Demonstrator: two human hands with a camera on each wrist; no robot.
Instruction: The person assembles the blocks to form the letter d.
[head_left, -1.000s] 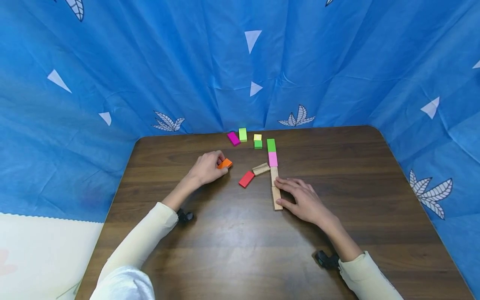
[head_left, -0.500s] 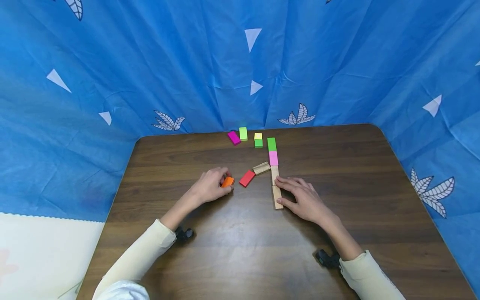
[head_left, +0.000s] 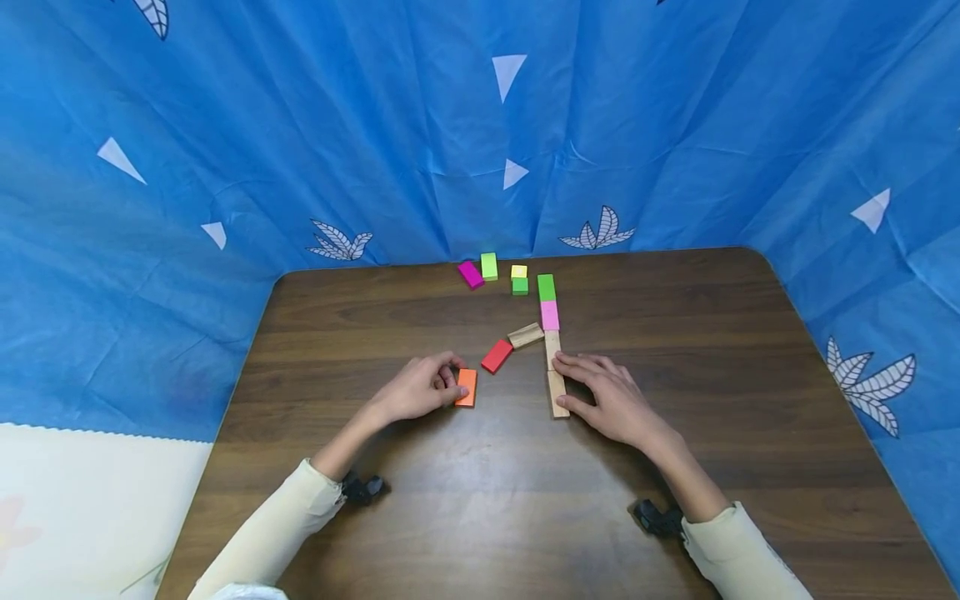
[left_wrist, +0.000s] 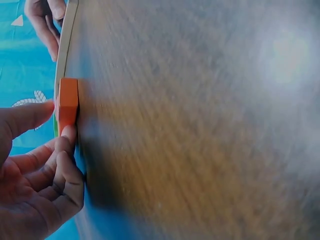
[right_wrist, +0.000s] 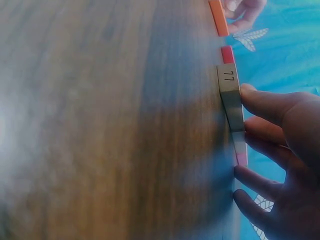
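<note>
At the centre-left of the table, my left hand (head_left: 416, 389) has thumb and curled fingers at an orange block (head_left: 466, 388), which lies flat. A fingertip meets the orange block's end in the left wrist view. My right hand (head_left: 611, 400) rests its thumb and index fingertip along the right side of two plain wooden blocks, a far one (head_left: 552, 348) and a near one (head_left: 558, 394). Those continue a straight row with a pink block (head_left: 550, 316) and a green block (head_left: 546, 287). A red block (head_left: 497, 356) and another wooden block (head_left: 526, 336) lie slanted, leading to the row.
At the back of the brown table (head_left: 480, 500) lie a magenta block (head_left: 471, 274), a lime block (head_left: 489, 266), a yellow block (head_left: 519, 272) and a small green block (head_left: 520, 287). A blue curtain (head_left: 420, 125) hangs round the far side and both sides.
My left hand has brought the orange block nearer and slightly right, turning it from slanted to nearly lengthwise, close to the red block. My right hand has stayed by the row.
</note>
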